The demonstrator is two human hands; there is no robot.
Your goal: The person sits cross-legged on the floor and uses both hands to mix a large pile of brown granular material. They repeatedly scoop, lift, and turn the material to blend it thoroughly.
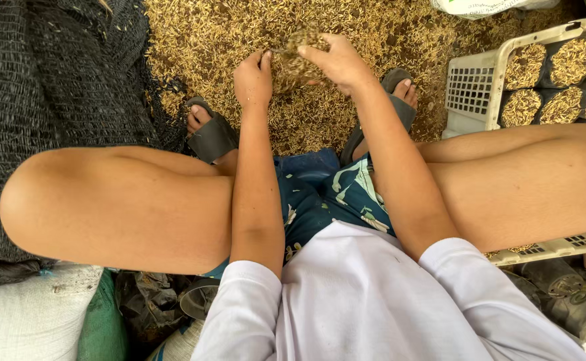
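A small husk-filled bag (297,61) sits between the two hands, held just above the husk pile (253,27) on the ground. The right hand (338,61) curls over its top and far side, fingers closed on it. The left hand (253,79) touches its near edge with fingers bent; how firmly it grips cannot be told. Sandalled feet (209,130) rest below. To the right, a white crate (477,93) holds filled bags (560,73). Black netting (45,100) lies on the left.

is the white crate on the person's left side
No, the white crate, packed with husk-filled bags, sits on the person's right, beside the right hand.
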